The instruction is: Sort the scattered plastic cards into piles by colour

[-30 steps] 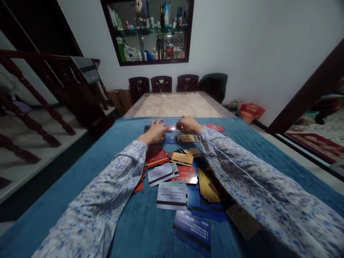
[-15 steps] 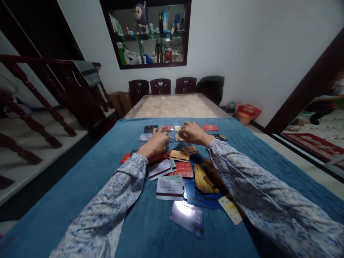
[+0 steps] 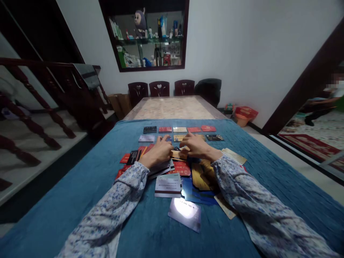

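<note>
A loose pile of bank-type cards spreads over the blue cloth (image 3: 88, 186). My left hand (image 3: 158, 153) is over the pile's left part, fingers bent and closed at the left end of a gold card (image 3: 177, 155). From the other side my right hand (image 3: 199, 147) reaches in, its curled fingers on the same card's right end. Under my hands lie a red card (image 3: 181, 168) and a white card with a dark stripe (image 3: 168, 184). Beside my right wrist are gold cards (image 3: 199, 177) on blue ones (image 3: 197, 196). A shiny purple card (image 3: 185, 214) lies nearest me.
Beyond my hands are two rows of cards, among them a black card (image 3: 149, 129), a cream card (image 3: 180, 129) and a lilac card (image 3: 146, 138). The bare tabletop (image 3: 172, 107) continues behind the cloth. Chairs (image 3: 184, 87) stand at its far end.
Both hands have come back from the second row of cards to the pile, closing in on the gold card. More of the two rows is uncovered.
</note>
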A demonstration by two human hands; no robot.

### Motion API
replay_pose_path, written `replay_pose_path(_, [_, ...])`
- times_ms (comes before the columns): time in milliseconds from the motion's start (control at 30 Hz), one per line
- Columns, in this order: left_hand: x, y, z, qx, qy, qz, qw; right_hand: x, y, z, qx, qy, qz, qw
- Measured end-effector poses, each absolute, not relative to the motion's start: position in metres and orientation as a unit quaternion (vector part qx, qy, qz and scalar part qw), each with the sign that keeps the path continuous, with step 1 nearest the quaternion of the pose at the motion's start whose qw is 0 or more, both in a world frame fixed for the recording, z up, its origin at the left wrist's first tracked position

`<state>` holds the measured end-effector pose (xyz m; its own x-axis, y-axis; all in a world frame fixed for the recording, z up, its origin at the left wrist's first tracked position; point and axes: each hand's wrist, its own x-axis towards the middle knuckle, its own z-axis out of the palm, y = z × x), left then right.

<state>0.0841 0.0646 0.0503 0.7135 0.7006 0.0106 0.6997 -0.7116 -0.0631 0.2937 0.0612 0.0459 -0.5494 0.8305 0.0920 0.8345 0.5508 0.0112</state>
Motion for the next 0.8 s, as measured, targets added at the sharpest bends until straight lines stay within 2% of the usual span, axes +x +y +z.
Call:
replay_pose_path(400, [0.084, 0.069, 0.034, -0.929, -0.369, 0.025, -0.001, 0.287, 0.054, 0.044, -0.450, -0.892, 0.000, -0.034])
replay_pose_path(800, [0.084, 0.071, 0.028, -0.927, -0.372, -0.009, -0.050, 0.293, 0.064, 0.035, -0.409, -0.912, -0.001, -0.017])
